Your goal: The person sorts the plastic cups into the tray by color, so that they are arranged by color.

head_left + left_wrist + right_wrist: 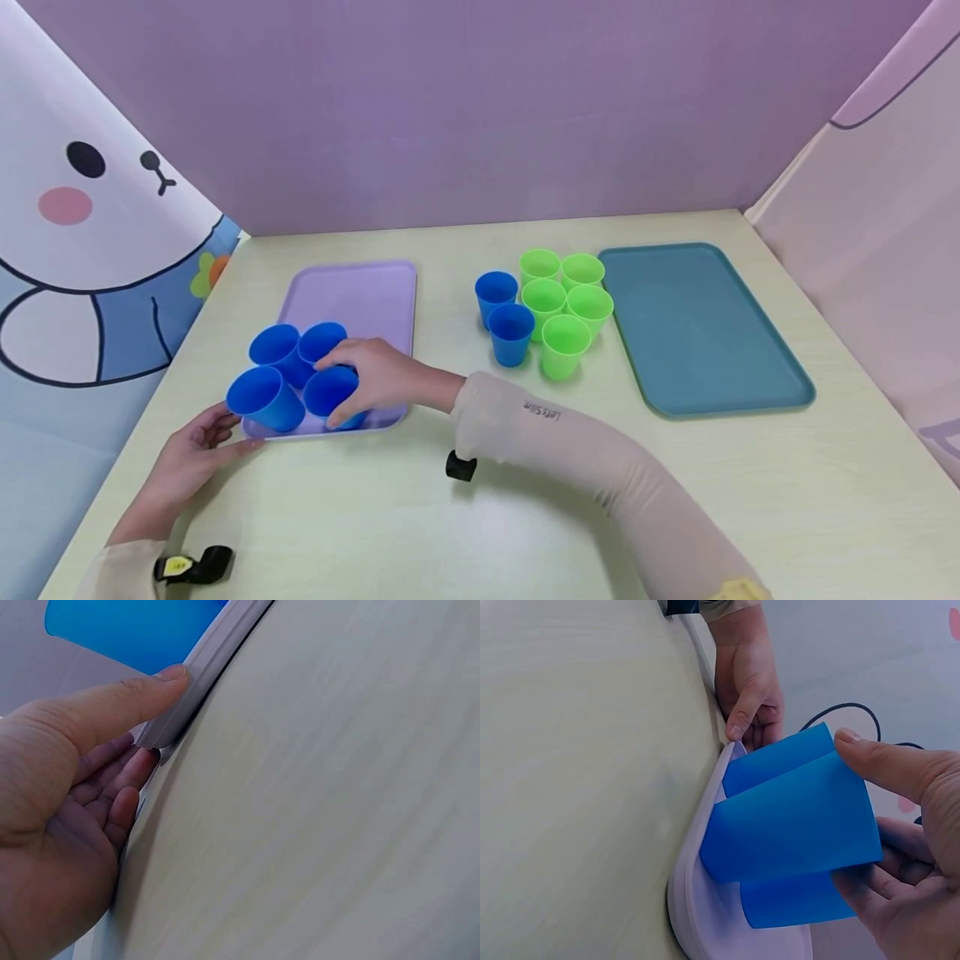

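My right hand (pixel 378 375) grips a blue cup (pixel 327 393) by its rim, thumb on the near side and fingers on the far side. That cup stands upright at the near right of the purple tray (pixel 360 292), its base low against the tray floor in the right wrist view. Three more blue cups stand close around it on the tray, one (pixel 273 402) at the near left corner. My left hand (pixel 183 462) holds that corner of the tray; its thumb (pixel 161 686) lies on the rim while the other fingers curl around the side, partly hidden.
Two blue cups (pixel 512 333) stand on the table (pixel 360 517) right of the purple tray. Several green cups (pixel 564 346) cluster beside them. Farther right lies a teal tray (pixel 697 333). A purple panel (pixel 487 117) rises behind the table, with printed cloths on both sides.
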Action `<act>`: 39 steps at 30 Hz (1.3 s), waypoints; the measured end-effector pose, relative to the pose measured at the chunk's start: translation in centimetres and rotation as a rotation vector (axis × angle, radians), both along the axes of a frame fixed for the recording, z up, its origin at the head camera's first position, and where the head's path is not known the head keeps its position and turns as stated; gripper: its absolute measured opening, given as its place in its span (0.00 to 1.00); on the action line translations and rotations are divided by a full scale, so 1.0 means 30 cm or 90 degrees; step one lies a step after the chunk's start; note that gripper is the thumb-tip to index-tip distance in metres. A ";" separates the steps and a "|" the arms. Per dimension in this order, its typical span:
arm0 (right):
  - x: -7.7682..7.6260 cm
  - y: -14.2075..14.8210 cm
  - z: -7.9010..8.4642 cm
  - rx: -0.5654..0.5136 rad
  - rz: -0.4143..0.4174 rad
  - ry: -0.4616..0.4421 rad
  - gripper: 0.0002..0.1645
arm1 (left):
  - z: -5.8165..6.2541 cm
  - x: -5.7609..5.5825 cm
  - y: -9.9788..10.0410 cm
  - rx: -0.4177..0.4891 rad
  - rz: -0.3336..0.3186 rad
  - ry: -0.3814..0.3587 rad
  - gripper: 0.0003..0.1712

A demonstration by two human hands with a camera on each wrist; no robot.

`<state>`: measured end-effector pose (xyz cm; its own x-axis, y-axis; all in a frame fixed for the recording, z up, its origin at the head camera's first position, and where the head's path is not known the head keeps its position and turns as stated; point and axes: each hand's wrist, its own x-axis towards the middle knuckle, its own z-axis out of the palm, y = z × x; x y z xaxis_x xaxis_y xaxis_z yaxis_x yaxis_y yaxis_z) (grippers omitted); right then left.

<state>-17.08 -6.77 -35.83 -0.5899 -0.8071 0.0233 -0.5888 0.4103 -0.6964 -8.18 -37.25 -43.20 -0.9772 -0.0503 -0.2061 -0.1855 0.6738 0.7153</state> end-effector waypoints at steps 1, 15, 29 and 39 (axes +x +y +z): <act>0.004 -0.002 -0.002 -0.004 -0.005 -0.001 0.44 | -0.001 0.000 -0.001 0.002 -0.003 0.003 0.51; 0.043 -0.013 -0.054 -0.059 -0.056 -0.027 0.48 | -0.010 0.009 0.003 0.032 -0.007 0.038 0.52; 0.043 -0.020 -0.077 -0.071 -0.063 -0.014 0.44 | -0.007 0.005 0.000 0.029 -0.001 0.030 0.53; 0.054 -0.029 -0.079 -0.068 -0.063 -0.005 0.44 | -0.004 0.016 0.007 -0.002 0.008 0.010 0.52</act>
